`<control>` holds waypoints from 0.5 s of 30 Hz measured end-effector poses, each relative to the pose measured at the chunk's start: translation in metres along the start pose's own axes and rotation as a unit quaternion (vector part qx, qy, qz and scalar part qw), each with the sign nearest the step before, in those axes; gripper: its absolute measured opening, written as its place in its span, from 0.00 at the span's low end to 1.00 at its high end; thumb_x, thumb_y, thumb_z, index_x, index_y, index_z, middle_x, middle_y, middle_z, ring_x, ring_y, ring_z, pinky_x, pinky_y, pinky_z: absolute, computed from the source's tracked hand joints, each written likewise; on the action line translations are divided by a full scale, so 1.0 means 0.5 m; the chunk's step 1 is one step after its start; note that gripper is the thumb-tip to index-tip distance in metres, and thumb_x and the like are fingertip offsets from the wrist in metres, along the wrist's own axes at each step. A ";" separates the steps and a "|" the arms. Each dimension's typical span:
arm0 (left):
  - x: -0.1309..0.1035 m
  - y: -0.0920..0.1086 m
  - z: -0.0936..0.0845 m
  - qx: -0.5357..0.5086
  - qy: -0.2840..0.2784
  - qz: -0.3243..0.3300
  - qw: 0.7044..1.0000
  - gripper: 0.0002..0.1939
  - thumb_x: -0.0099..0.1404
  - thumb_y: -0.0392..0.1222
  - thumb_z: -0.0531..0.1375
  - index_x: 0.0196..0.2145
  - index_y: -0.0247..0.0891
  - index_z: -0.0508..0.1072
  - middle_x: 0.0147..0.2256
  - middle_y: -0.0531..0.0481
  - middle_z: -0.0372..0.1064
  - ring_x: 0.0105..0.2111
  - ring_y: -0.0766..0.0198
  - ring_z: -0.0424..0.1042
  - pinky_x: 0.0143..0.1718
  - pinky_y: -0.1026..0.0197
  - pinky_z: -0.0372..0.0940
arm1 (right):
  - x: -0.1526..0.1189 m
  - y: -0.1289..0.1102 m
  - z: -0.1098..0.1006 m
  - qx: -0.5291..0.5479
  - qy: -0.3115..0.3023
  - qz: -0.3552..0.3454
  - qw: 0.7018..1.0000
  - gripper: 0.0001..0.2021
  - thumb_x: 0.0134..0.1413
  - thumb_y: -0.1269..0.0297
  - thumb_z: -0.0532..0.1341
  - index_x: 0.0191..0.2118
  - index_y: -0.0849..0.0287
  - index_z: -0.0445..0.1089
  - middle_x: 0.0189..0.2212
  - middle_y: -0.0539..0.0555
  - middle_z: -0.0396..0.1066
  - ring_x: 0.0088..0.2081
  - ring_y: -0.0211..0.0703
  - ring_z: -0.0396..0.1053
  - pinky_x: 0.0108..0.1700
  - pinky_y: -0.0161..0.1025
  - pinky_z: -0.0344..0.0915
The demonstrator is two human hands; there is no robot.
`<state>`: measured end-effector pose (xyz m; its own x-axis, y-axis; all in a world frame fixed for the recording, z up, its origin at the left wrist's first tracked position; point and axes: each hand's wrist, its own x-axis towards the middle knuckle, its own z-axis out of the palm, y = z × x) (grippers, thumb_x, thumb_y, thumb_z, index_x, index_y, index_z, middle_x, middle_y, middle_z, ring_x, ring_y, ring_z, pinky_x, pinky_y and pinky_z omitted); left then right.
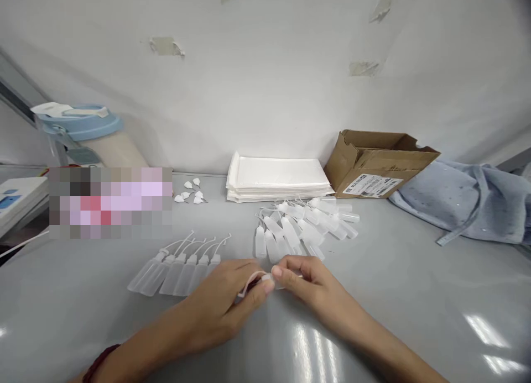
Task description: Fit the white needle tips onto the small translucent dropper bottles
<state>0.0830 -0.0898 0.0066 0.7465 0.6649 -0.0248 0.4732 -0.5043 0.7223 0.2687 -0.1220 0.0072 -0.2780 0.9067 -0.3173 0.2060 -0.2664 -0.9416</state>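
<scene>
Near the front middle of the grey table, my left hand [234,294] pinches the white cap end of a small translucent bottle [267,279], whose thin strap curves over my fingers. My right hand [309,278] is closed on the same bottle from the right, and its fingers cover most of the body. To the left lies a row of several capped bottles [178,275] with their straps pointing away. Beyond my right hand is a loose pile of several bottles [290,231]. Several small white needle tips [199,197] lie farther back on the left.
A stack of white envelopes [282,176] rests against the wall, beside an open cardboard box [369,167]. Blue-grey fabric [468,200] lies at the right. A large bottle with a blue lid [91,126] stands back left, behind a blurred pink item [124,203].
</scene>
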 end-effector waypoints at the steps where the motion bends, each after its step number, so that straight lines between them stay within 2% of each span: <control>1: 0.002 0.004 -0.004 -0.025 -0.010 -0.027 0.999 0.18 0.70 0.45 0.45 0.25 0.36 0.63 0.23 0.55 0.60 0.24 0.68 0.59 0.28 0.65 0.55 | -0.004 0.000 0.001 -0.060 0.026 -0.043 0.997 0.16 0.59 0.54 0.55 0.27 0.60 0.65 0.18 0.45 0.54 0.20 0.32 0.49 0.22 0.32 0.47; 4: 0.004 0.013 -0.018 -0.101 -0.039 -0.075 0.991 0.20 0.70 0.48 0.44 0.24 0.36 0.64 0.24 0.55 0.61 0.25 0.69 0.60 0.27 0.67 0.54 | -0.014 0.004 0.004 -0.212 0.074 -0.201 0.954 0.11 0.62 0.61 0.52 0.37 0.61 0.68 0.26 0.51 0.65 0.26 0.35 0.60 0.27 0.34 0.57; 7: 0.002 0.017 -0.027 -0.166 -0.050 -0.081 0.981 0.21 0.70 0.48 0.45 0.24 0.36 0.64 0.24 0.56 0.61 0.25 0.70 0.59 0.27 0.67 0.53 | -0.012 0.012 0.004 -0.294 0.079 -0.319 0.897 0.08 0.62 0.67 0.52 0.41 0.61 0.67 0.30 0.54 0.65 0.29 0.38 0.63 0.30 0.35 0.61; 12: 0.002 0.012 -0.030 -0.226 -0.059 -0.071 0.970 0.19 0.69 0.46 0.47 0.23 0.36 0.63 0.23 0.56 0.61 0.25 0.71 0.59 0.28 0.67 0.54 | -0.005 0.022 0.003 -0.352 0.090 -0.385 0.848 0.08 0.62 0.70 0.52 0.43 0.62 0.65 0.32 0.57 0.66 0.31 0.41 0.65 0.30 0.36 0.64; 15: 0.005 0.007 -0.030 -0.232 -0.069 -0.058 0.969 0.19 0.69 0.46 0.47 0.22 0.36 0.62 0.22 0.56 0.59 0.24 0.70 0.59 0.27 0.67 0.53 | -0.006 0.025 0.003 -0.357 0.086 -0.375 0.851 0.07 0.62 0.70 0.52 0.43 0.62 0.65 0.32 0.57 0.66 0.31 0.41 0.65 0.30 0.36 0.64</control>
<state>0.0794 -0.0818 0.0197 0.7712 0.6066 -0.1931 0.3202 -0.1074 0.9412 0.2707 -0.1285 -0.0039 -0.4541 0.7844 0.4225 0.5646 0.6202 -0.5446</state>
